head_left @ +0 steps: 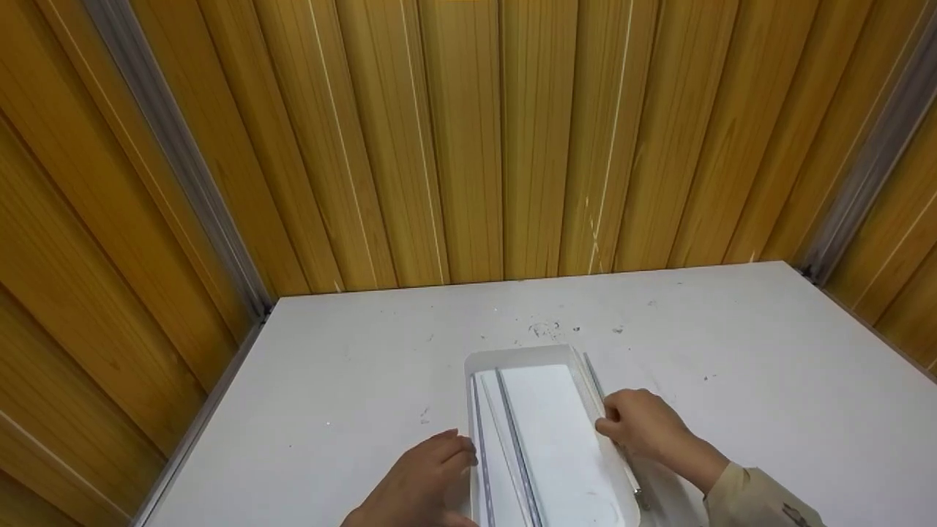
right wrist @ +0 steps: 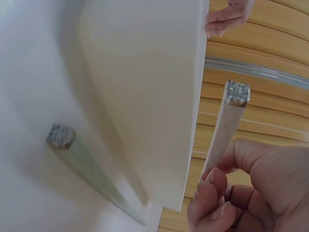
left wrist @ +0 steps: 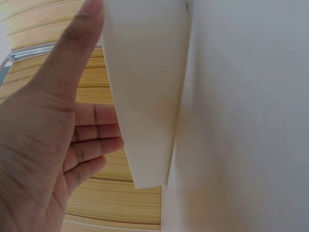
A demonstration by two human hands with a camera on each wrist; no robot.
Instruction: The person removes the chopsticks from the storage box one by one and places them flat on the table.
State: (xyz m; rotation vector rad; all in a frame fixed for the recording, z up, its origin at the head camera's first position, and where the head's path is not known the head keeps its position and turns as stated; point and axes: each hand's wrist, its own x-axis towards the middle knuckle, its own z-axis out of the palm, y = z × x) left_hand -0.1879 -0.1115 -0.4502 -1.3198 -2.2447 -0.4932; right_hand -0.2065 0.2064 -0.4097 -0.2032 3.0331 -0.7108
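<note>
my right hand [head_left: 648, 428] pinches a pale stick [right wrist: 223, 128] at the right side of the tray [head_left: 516, 357].
my left hand [head_left: 432, 472], fingers loose, seems only to touch its left rim.

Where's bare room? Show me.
Free: white tabletop left of the left hand, right of the right hand, and between the white rectangular tray and brown panelled wall. Crowded: the tray's left side, with thin grey rods; its right edge, near a gripped white rod.

Room beyond tray [head_left: 520, 357], hands [head_left: 432, 472] [head_left: 646, 426] at both sides, rods [head_left: 517, 446] inside left
</note>
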